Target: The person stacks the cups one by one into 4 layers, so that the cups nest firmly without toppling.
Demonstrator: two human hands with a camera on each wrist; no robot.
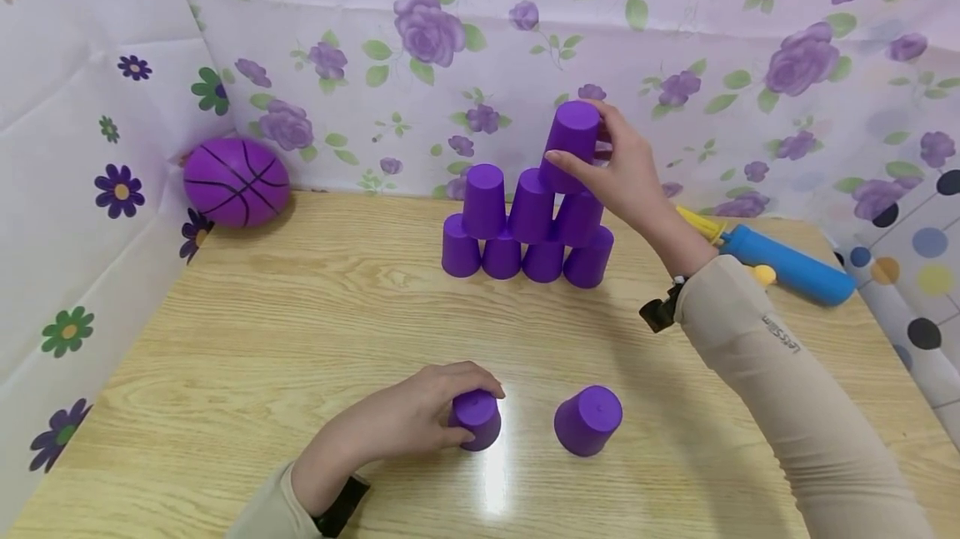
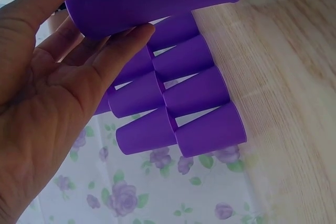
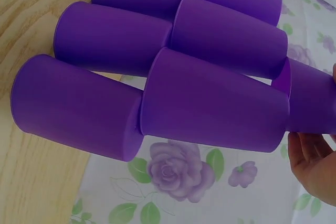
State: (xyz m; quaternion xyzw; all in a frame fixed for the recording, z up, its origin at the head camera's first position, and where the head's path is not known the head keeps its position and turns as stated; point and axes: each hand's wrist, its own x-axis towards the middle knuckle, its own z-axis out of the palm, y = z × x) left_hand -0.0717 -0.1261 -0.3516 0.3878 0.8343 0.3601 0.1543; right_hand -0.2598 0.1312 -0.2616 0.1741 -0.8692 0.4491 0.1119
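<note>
Purple cups stand upside down in a stack: a bottom row [image 1: 543,261] of several, and three in a second row [image 1: 484,202]. At the stack's right side my right hand [image 1: 626,164] holds another purple cup [image 1: 573,139] upside down between thumb and fingers. In the right wrist view this cup [image 3: 312,98] meets the top end of a second-row cup [image 3: 215,100]. Near the table's front, my left hand [image 1: 408,414] grips an upside-down purple cup [image 1: 480,421] with thumb and fingers around it. A further purple cup [image 1: 588,421] stands inverted to its right.
A purple ball [image 1: 236,182] with black lines lies at the back left corner of the wooden table [image 1: 300,314]. A blue pump [image 1: 791,264] with a yellow handle lies at the right, behind my right forearm. Flowered cloth [image 1: 322,97] hangs behind the stack.
</note>
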